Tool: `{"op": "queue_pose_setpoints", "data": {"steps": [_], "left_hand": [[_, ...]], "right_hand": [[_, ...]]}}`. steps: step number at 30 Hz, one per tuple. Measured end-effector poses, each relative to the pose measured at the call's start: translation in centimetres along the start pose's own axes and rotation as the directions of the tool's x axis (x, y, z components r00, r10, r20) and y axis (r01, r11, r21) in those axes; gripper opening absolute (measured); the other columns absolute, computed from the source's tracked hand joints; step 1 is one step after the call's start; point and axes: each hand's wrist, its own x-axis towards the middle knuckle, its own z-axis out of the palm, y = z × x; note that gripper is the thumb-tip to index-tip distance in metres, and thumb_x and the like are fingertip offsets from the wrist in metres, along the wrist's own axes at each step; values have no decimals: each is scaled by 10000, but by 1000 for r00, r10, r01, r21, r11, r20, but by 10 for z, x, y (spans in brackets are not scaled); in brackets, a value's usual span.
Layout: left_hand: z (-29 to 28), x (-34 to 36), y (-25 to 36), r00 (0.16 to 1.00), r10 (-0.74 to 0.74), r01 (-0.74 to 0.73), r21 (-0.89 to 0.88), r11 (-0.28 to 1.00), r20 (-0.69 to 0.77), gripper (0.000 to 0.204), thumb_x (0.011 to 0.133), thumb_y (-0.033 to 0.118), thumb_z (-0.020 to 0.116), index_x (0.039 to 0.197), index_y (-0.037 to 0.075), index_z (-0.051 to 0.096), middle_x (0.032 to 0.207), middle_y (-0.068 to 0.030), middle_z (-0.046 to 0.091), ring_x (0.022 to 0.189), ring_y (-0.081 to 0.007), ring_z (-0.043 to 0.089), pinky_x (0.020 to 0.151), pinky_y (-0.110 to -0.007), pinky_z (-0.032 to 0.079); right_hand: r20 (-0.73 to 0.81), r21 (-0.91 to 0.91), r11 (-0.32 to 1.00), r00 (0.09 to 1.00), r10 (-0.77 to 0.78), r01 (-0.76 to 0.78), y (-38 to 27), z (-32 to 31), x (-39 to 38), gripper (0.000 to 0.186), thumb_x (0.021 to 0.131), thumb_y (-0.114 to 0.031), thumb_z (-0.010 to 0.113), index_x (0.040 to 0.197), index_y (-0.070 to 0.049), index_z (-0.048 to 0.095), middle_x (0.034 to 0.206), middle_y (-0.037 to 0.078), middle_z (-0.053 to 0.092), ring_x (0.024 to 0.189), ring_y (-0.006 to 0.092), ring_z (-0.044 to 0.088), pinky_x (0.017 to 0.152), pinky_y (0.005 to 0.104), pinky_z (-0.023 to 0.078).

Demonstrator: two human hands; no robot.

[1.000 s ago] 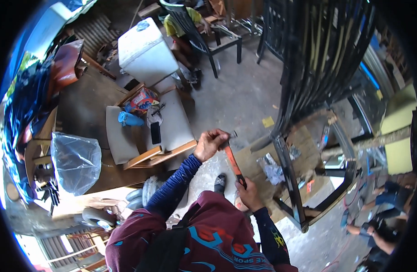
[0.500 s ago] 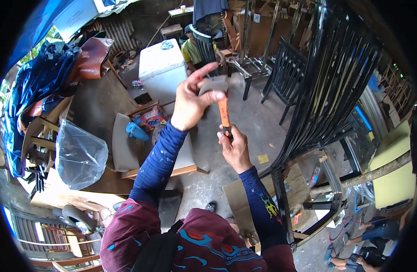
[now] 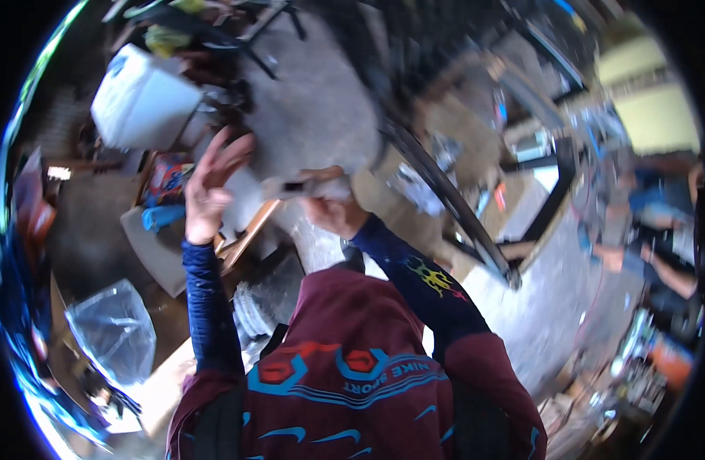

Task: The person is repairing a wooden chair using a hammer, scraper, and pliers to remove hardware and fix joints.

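Observation:
My right hand (image 3: 333,207) is closed around a hammer (image 3: 285,188), held low in front of my body. Motion blur smears the tool; its greyish head shows left of my fingers, and the orange handle cannot be made out. To the left, my left hand (image 3: 210,192) is raised and empty, its fingers spread. It is apart from the hammer, in front of the grey-cushioned chair. A black slatted wooden chair (image 3: 444,201) stands close by on the right, one long leg slanting toward me.
A white chest-like box (image 3: 149,100) stands far left. Nearer are a grey-cushioned seat (image 3: 154,249), a blue cup (image 3: 165,218) and a clear plastic bag (image 3: 115,331). Cardboard and plastic scraps (image 3: 421,188) lie under the black chair. Other people's legs (image 3: 663,264) show at right.
My left hand has let go of the hammer head and moved left. My right hand has brought the hammer down toward my body. The whole view has swung down and to the right, blurring.

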Motion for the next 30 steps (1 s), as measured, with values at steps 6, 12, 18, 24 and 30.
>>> {"op": "queue_pose_setpoints", "data": {"steps": [6, 12, 18, 24, 30], "left_hand": [[-78, -310, -117, 384, -919, 923, -74, 378, 85, 649, 1032, 565, 539, 1340, -2, 612, 1236, -112, 693, 1084, -241, 653, 919, -379, 499], [-54, -456, -143, -287, -953, 932, 202, -301, -97, 665, 1028, 627, 504, 1196, 12, 691, 1028, -59, 722, 847, -187, 657, 732, -351, 530], [-72, -394, -91, -217, -921, 968, 47, -245, -324, 678, 1014, 623, 534, 1278, 10, 654, 1055, -109, 722, 869, -205, 686, 777, -351, 557], [-59, -323, -119, 118, -948, 923, 385, -6, -297, 569, 1014, 468, 647, 1377, 31, 616, 1153, -130, 728, 932, -198, 720, 779, -339, 582], [30, -270, -109, 177, -954, 961, 253, 114, -242, 478, 989, 344, 723, 1338, 28, 637, 1117, -66, 712, 976, -149, 682, 831, -282, 547]], "right_hand": [[156, -456, 754, 876, -456, 474, -97, -5, -15, 309, 855, -254, 732, 665, -119, 528, 633, 73, 574, 589, 331, 608, 576, 413, 446], [20, -473, 860, 978, -209, 193, 108, -99, -76, 311, 943, -255, 701, 689, -119, 583, 613, 81, 527, 556, 288, 572, 523, 423, 390], [120, -470, 825, 949, -292, 313, 64, -93, -73, 299, 944, -220, 706, 693, -110, 587, 604, 83, 522, 563, 288, 580, 529, 412, 408], [320, -444, 806, 910, -265, 391, 52, -97, -81, 245, 945, -221, 719, 769, -64, 651, 638, 120, 582, 632, 315, 639, 593, 395, 484], [83, -453, 868, 979, -186, 203, 120, -122, -114, 242, 942, -234, 722, 789, -58, 658, 660, 133, 601, 661, 332, 651, 620, 399, 497]]}}
